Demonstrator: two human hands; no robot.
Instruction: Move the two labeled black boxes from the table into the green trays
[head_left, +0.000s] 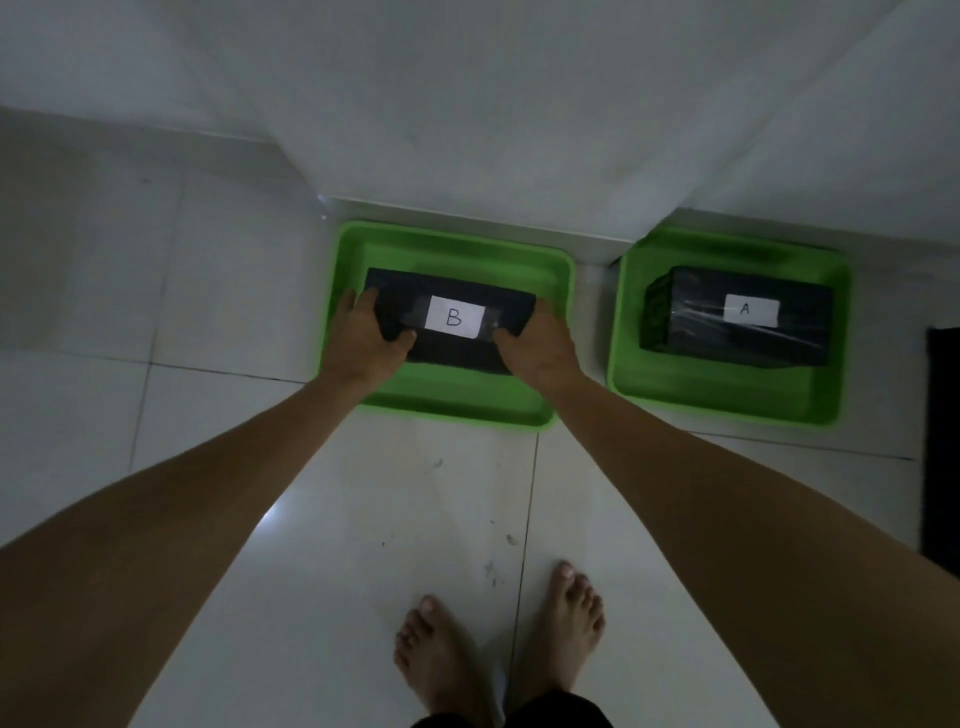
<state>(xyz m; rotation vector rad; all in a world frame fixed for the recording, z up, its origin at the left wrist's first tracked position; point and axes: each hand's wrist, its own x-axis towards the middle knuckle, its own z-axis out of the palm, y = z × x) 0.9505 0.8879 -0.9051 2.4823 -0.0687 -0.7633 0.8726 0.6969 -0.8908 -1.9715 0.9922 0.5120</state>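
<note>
Two green trays stand on the white tiled floor against a wall. In the left green tray (457, 402) is the black box labelled B (452, 304), with a white label on top. My left hand (363, 338) grips its left end and my right hand (540, 348) grips its right end. Whether the box rests on the tray's bottom or hangs just above it I cannot tell. The right green tray (727, 400) holds the black box labelled A (696, 317), which lies free of both hands.
A white wall with a jutting corner (644, 228) runs right behind both trays. A dark mat (943, 441) lies at the right edge. My bare feet (498, 644) stand on the tiles in front of the left tray.
</note>
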